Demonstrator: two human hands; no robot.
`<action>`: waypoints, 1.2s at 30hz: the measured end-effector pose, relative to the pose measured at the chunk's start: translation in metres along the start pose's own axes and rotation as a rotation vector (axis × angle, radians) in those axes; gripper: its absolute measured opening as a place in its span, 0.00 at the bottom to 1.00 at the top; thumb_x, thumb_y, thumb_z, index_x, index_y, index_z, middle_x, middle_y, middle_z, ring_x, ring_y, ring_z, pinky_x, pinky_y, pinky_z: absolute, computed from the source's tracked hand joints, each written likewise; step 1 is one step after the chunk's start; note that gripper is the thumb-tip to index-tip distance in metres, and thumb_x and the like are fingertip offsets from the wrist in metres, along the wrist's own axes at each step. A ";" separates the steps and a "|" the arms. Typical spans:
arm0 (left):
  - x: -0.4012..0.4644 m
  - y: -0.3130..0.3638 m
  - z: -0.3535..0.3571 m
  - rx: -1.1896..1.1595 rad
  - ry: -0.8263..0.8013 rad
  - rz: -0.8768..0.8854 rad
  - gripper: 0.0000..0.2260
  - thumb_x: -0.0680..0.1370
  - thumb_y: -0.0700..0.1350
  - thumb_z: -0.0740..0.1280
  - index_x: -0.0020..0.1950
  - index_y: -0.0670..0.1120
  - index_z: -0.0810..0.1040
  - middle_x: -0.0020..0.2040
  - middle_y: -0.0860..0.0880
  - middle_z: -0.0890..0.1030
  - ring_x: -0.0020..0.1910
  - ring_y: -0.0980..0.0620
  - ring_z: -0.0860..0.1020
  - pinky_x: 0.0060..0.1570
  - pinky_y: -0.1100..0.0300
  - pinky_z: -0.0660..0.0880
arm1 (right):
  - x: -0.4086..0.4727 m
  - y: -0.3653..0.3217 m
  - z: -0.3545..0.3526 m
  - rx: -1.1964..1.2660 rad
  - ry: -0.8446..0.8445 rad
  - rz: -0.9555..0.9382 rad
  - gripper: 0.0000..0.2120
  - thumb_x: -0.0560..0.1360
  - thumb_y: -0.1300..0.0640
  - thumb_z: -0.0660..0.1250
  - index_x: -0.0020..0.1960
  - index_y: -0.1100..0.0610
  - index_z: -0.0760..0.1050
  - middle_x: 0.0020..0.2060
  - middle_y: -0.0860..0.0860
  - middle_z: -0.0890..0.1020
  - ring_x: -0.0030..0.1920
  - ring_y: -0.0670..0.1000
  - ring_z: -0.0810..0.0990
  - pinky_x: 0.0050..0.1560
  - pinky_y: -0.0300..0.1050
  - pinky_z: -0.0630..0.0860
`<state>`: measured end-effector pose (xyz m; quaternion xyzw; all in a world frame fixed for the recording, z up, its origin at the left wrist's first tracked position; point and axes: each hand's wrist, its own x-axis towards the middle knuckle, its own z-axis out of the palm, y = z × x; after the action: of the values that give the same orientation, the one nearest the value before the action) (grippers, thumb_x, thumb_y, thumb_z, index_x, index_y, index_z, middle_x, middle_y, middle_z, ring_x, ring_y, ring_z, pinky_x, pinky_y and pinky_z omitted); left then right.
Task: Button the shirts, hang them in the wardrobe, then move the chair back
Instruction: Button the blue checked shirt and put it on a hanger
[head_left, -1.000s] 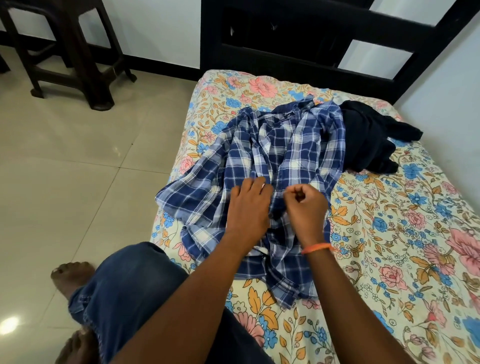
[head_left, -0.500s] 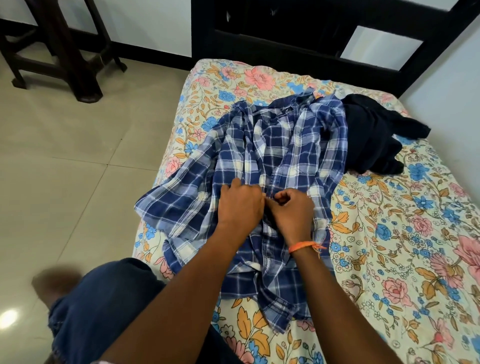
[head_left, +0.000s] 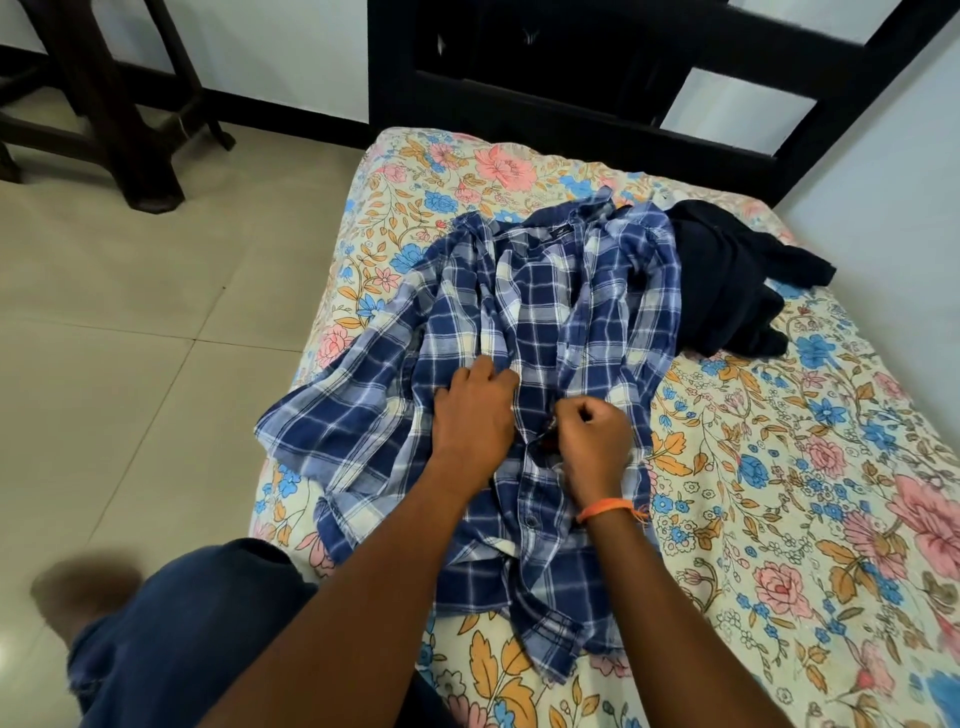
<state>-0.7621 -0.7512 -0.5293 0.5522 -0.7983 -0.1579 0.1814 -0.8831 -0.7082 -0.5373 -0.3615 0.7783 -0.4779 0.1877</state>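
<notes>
The plaid shirt (head_left: 545, 338) lies spread on the bed (head_left: 779, 467) under both hands: left hand (head_left: 475, 415) presses flat to steady cloth, right hand (head_left: 592, 441) pinches the placket, likely buttoning; a dark shirt (head_left: 727, 291) waits beyond the right hand

a blue-and-white checked cotton shirt (head_left: 545, 332) sprawls across the middle of the floral-printed bed sheet (head_left: 779, 467), with a crumpled black garment (head_left: 727, 280) touching its right shoulder. open sheet lies to the right of the shirt and along the near right corner. a black barred wooden headboard (head_left: 571, 78) closes the far end, a pale wall (head_left: 893, 182) the right side. beige floor tiles (head_left: 130, 338) lie open on the left, up to dark wooden furniture legs (head_left: 130, 114) at the far left.
</notes>
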 end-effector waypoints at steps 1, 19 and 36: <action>0.000 -0.001 -0.001 -0.015 0.004 -0.010 0.12 0.76 0.37 0.65 0.58 0.45 0.79 0.55 0.46 0.74 0.52 0.44 0.74 0.50 0.44 0.76 | 0.001 0.005 0.000 0.053 0.006 0.037 0.12 0.74 0.63 0.67 0.33 0.63 0.77 0.29 0.63 0.79 0.28 0.58 0.76 0.32 0.50 0.80; -0.015 0.008 -0.018 0.090 -0.007 -0.120 0.08 0.77 0.34 0.68 0.56 0.39 0.78 0.65 0.41 0.70 0.64 0.43 0.69 0.51 0.54 0.78 | 0.000 0.006 -0.007 0.303 -0.143 0.169 0.08 0.76 0.67 0.68 0.39 0.61 0.79 0.34 0.55 0.81 0.33 0.51 0.81 0.34 0.42 0.81; -0.031 0.011 -0.004 -0.456 -0.102 -0.191 0.19 0.80 0.40 0.62 0.28 0.48 0.66 0.29 0.50 0.70 0.32 0.48 0.70 0.44 0.50 0.70 | -0.050 0.007 0.008 0.024 0.030 -0.334 0.03 0.79 0.63 0.66 0.46 0.59 0.76 0.42 0.49 0.76 0.42 0.44 0.74 0.42 0.42 0.72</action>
<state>-0.7588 -0.7183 -0.5244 0.5611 -0.6945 -0.3778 0.2452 -0.8471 -0.6740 -0.5499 -0.4763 0.7043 -0.5171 0.0984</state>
